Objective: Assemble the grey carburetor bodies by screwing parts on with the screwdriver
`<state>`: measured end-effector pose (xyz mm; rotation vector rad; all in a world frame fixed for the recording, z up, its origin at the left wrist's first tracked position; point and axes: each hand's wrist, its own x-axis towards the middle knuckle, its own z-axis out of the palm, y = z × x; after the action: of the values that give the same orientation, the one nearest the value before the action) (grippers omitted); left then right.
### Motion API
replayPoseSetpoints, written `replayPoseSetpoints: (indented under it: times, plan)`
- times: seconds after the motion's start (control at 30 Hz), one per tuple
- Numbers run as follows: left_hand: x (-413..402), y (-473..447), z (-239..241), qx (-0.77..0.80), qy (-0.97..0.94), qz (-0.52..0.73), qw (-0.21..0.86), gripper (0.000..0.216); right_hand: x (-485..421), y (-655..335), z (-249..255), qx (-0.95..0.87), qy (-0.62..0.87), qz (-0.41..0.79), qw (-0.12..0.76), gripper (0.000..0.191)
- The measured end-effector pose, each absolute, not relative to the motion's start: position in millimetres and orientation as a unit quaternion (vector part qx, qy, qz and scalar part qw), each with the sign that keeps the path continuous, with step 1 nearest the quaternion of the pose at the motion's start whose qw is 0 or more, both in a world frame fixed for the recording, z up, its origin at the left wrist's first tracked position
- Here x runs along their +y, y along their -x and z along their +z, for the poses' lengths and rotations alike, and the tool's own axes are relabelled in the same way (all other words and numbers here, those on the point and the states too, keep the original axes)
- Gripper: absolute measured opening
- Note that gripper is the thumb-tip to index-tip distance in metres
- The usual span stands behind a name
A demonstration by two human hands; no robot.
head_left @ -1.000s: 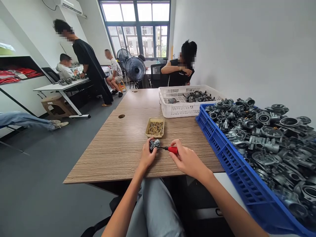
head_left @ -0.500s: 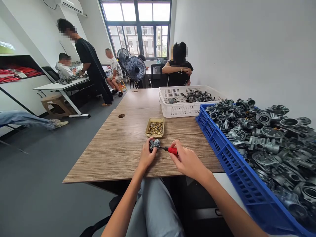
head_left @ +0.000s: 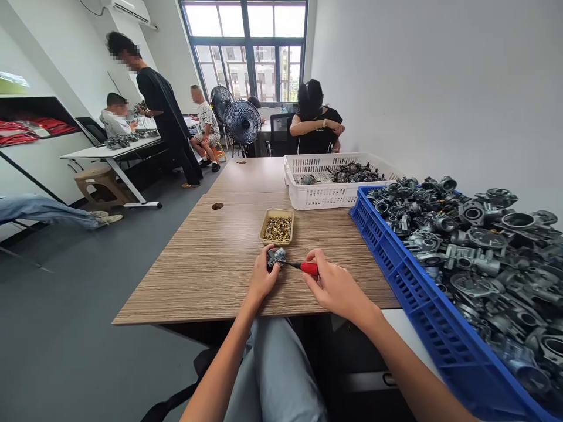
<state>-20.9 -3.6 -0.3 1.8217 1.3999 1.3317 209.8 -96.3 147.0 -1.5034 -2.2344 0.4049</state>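
Observation:
My left hand [head_left: 264,276] is closed around a small grey metal carburetor [head_left: 277,257] near the front of the wooden table. A screwdriver [head_left: 308,268] with a red handle is gripped in my right hand [head_left: 329,280]. Its dark shaft points left and its tip meets the carburetor; the exact contact point is too small to make out. Just beyond my left hand stands a beige tray [head_left: 263,233] filled with small brass parts [head_left: 278,228].
On the right, a blue crate [head_left: 396,278] is heaped with metal carburetors [head_left: 479,237]. Behind it a white basket [head_left: 308,196] holds more of them. A person [head_left: 319,126] sits across the table. Other people and a fan [head_left: 242,122] are farther back.
My hands, the carburetor and the screwdriver keep almost the same position. At the left back, the standing person's hands have risen from the parts on the white table.

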Motion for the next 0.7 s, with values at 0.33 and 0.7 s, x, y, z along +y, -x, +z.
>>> replayPoseSetpoints:
  times: [0.33, 0.7]
  plan:
    - [-3, 21, 0, 0.497, -0.667, 0.494, 0.251, 0.055, -93, -199, 147, -0.752, 0.641, 0.077, 0.132, 0.026]
    - [-3, 21, -1, 0.503, -0.666, 0.493, 0.245, 0.053, -94, -200, 146, -0.763, 0.632, 0.058, 0.122, 0.024]
